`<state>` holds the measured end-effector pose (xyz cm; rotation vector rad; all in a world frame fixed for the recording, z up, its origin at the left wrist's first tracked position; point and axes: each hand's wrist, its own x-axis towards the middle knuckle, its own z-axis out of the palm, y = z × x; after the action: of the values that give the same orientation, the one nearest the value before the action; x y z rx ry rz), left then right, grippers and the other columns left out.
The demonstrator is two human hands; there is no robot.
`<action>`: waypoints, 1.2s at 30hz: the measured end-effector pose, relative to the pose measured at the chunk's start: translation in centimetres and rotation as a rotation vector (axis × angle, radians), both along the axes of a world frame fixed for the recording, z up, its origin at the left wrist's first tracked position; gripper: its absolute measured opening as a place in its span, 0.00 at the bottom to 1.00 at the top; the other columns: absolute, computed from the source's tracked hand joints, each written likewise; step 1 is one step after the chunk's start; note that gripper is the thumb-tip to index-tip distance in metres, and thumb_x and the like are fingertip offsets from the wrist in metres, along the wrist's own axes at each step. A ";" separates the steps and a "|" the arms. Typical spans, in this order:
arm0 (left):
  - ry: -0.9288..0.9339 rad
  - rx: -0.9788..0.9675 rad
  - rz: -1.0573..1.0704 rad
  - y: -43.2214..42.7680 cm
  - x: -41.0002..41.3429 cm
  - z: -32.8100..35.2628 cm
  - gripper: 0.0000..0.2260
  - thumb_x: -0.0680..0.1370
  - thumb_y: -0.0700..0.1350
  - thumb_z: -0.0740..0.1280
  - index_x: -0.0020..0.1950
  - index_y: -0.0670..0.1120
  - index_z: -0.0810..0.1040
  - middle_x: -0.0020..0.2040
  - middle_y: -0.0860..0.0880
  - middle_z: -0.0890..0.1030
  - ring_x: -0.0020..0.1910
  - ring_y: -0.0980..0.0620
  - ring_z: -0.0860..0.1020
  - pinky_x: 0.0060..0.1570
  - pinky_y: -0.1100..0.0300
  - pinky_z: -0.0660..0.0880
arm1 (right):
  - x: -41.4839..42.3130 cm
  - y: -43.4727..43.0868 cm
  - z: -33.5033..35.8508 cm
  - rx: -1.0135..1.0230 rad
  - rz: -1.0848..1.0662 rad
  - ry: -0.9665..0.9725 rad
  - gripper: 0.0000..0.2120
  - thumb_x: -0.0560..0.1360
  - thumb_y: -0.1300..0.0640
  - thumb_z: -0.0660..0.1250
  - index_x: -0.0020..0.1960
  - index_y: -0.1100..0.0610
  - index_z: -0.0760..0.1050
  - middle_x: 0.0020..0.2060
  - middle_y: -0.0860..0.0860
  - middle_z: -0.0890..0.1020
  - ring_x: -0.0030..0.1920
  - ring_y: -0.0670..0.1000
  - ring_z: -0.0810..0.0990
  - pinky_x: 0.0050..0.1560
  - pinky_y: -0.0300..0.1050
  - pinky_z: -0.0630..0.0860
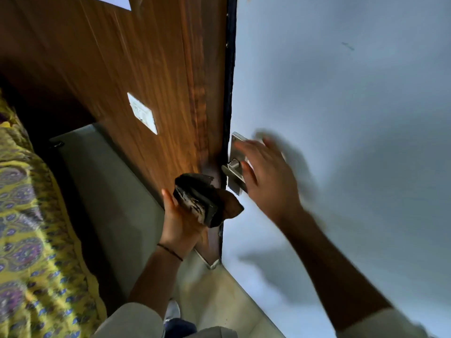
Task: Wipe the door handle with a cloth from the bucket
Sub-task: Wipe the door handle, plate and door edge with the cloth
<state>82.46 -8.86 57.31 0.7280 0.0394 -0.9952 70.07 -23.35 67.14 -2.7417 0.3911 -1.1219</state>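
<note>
A metal door handle on a steel plate sits at the edge of a pale grey-blue door. My right hand is spread over the handle and plate, fingers apart, blurred by motion; I cannot tell whether it touches them. My left hand is below and left of the handle, holding a dark bunched cloth with brown and pale patches. The cloth's upper end reaches close to the handle's lower part. No bucket is in view.
A brown wood-grain panel with a white switch plate stands left of the door edge. A yellow patterned bed cover fills the left side. Grey floor runs between them, and my shoe shows at the bottom.
</note>
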 end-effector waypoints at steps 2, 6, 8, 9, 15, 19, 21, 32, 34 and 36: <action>0.055 -0.064 -0.024 0.9 -0.3 -0.2 0.38 0.71 0.72 0.56 0.71 0.47 0.72 0.66 0.42 0.79 0.66 0.43 0.76 0.68 0.42 0.69 | -1.4 3.2 -2.5 0.295 -0.080 -0.137 0.17 0.78 0.61 0.63 0.65 0.58 0.77 0.59 0.53 0.83 0.61 0.51 0.77 0.68 0.47 0.71; 0.088 -0.086 -0.061 2.5 -0.4 -1.2 0.39 0.68 0.74 0.63 0.72 0.52 0.72 0.74 0.44 0.70 0.73 0.45 0.69 0.74 0.44 0.62 | -2.1 8.0 -5.0 0.970 -0.182 -0.107 0.17 0.80 0.48 0.65 0.67 0.52 0.74 0.59 0.46 0.81 0.58 0.46 0.80 0.58 0.35 0.76; 0.053 -0.020 -0.061 2.6 -0.6 -1.3 0.35 0.72 0.74 0.56 0.60 0.48 0.83 0.62 0.42 0.81 0.62 0.47 0.80 0.62 0.49 0.77 | -1.9 9.1 -5.2 1.197 -0.213 -0.028 0.22 0.77 0.40 0.65 0.66 0.51 0.72 0.57 0.43 0.79 0.56 0.44 0.80 0.57 0.42 0.80; 0.013 -0.082 -0.121 2.9 -1.2 -0.6 0.39 0.74 0.73 0.51 0.58 0.42 0.83 0.59 0.40 0.81 0.59 0.45 0.81 0.59 0.50 0.78 | -1.9 9.3 -5.2 1.251 -0.209 0.018 0.23 0.76 0.38 0.65 0.65 0.51 0.72 0.56 0.42 0.79 0.55 0.43 0.80 0.55 0.41 0.80; -0.024 0.013 -0.268 4.4 -1.1 0.9 0.40 0.76 0.71 0.49 0.75 0.42 0.66 0.51 0.47 0.87 0.54 0.49 0.83 0.54 0.51 0.76 | -1.9 9.8 -5.5 1.432 -0.269 0.002 0.11 0.75 0.52 0.72 0.56 0.53 0.77 0.47 0.47 0.83 0.49 0.47 0.83 0.44 0.41 0.83; -0.180 0.215 -0.478 5.8 1.4 2.1 0.31 0.75 0.67 0.57 0.56 0.44 0.85 0.54 0.42 0.85 0.51 0.47 0.85 0.45 0.55 0.82 | -2.6 10.6 -5.4 1.536 -0.299 -0.151 0.14 0.72 0.58 0.75 0.56 0.54 0.78 0.49 0.52 0.84 0.48 0.51 0.85 0.40 0.44 0.85; -0.375 0.229 -0.653 6.4 2.7 2.2 0.21 0.75 0.58 0.66 0.58 0.44 0.84 0.59 0.40 0.83 0.57 0.47 0.82 0.54 0.56 0.81 | -2.6 11.3 -5.1 1.512 -0.311 -0.196 0.14 0.71 0.60 0.76 0.55 0.53 0.79 0.46 0.51 0.85 0.45 0.49 0.85 0.41 0.44 0.84; -0.606 0.331 -0.641 4.0 4.1 1.8 0.08 0.77 0.40 0.69 0.55 0.44 0.83 0.52 0.40 0.85 0.54 0.39 0.83 0.56 0.47 0.79 | -0.7 10.9 -3.8 0.649 -0.606 -0.181 0.11 0.76 0.56 0.71 0.59 0.54 0.78 0.52 0.49 0.81 0.49 0.50 0.80 0.48 0.39 0.76; -0.648 0.427 -0.453 2.4 3.9 2.3 0.06 0.77 0.47 0.70 0.50 0.48 0.84 0.48 0.43 0.85 0.50 0.41 0.83 0.55 0.45 0.80 | -1.5 9.7 -3.2 0.530 -0.694 -0.196 0.12 0.78 0.56 0.68 0.61 0.56 0.77 0.56 0.51 0.81 0.52 0.51 0.80 0.52 0.47 0.78; -0.734 0.516 -0.291 0.8 3.4 3.2 0.07 0.77 0.49 0.68 0.50 0.47 0.82 0.46 0.45 0.84 0.47 0.45 0.82 0.56 0.46 0.79 | -1.8 8.5 -2.7 0.554 -0.715 -0.110 0.15 0.80 0.54 0.65 0.66 0.55 0.76 0.61 0.52 0.80 0.58 0.52 0.79 0.58 0.49 0.77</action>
<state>85.83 -8.01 60.50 1.5747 -0.4757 -0.9450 68.24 -14.85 64.42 -2.0671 1.4862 -1.0575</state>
